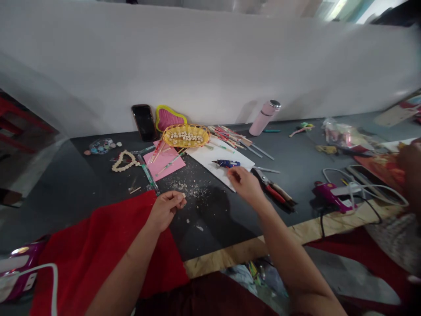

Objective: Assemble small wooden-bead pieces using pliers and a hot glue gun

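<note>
My left hand [168, 210] is closed in a pinch on a small pale piece [183, 195], which resembles the bits in the yellow basket. My right hand [246, 185] is closed at a blue glue gun [227, 163], its fingers curled around where the handle would be. The nozzle points left, over a white sheet [207, 159]. Pale crumbs [194, 189] lie scattered on the dark table between my hands. A heart-shaped outline of pale pieces [125, 161] rests to the left. Past it, the yellow basket [169, 139] holds many small pale pieces.
Pliers with red handles [276, 195] lie right of my right hand. Chopsticks [230, 137], a pink bottle [263, 118] and a phone [144, 123] are by the wall. Red cloth [98, 237] covers the front left. A purple device with cables [335, 197] and another person's hand [411, 162] are right.
</note>
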A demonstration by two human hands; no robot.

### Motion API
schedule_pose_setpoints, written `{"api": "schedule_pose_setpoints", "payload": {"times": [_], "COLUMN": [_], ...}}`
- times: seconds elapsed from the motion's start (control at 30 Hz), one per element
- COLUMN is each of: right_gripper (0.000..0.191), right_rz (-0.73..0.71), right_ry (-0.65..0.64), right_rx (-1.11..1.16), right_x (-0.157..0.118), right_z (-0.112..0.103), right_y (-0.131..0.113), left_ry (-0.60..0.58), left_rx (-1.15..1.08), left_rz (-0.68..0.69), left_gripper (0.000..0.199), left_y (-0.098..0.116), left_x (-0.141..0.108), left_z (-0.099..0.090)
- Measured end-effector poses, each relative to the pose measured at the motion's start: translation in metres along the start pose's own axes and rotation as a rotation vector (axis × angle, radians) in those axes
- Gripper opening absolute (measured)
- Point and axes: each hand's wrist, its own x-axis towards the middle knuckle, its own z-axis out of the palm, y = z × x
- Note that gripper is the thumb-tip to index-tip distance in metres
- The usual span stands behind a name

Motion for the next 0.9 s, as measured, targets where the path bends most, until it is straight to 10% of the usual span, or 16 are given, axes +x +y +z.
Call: {"api": "schedule_pose_setpoints", "payload": {"times": [0.37,0.6,0.73,0.9], "right_gripper": [0.034,0.027,0.032,0.036], "right_rz": [0.329,0.231,0.225,0.178], "right_ry": [-0.167,0.117,-0.23,-0.387], "right_rx": [-0.218,0.772,1.321,1.424], "right_x": [0.024,0.003,-0.012,-0.019], "right_z": [0.002,-0.016,-0.007,0.022], "right_y": [0.031,-0.015,-0.044,-0.046], "left_ry": [0.063,0.035,0.034,0.091], "left_rx": [-0.081,-0.102,-0.118,-0.15], "left_rz": [0.003,0.005,-0.007,-0.011], "left_gripper": [0.011,0.011,0.013,0.015], "left_y": [0.0,-0.001,0.0,0.006], "left_x": [0.003,0.003,0.002,0.002], "left_z": [-0.002,-0.004,-0.001,-0.001]}}
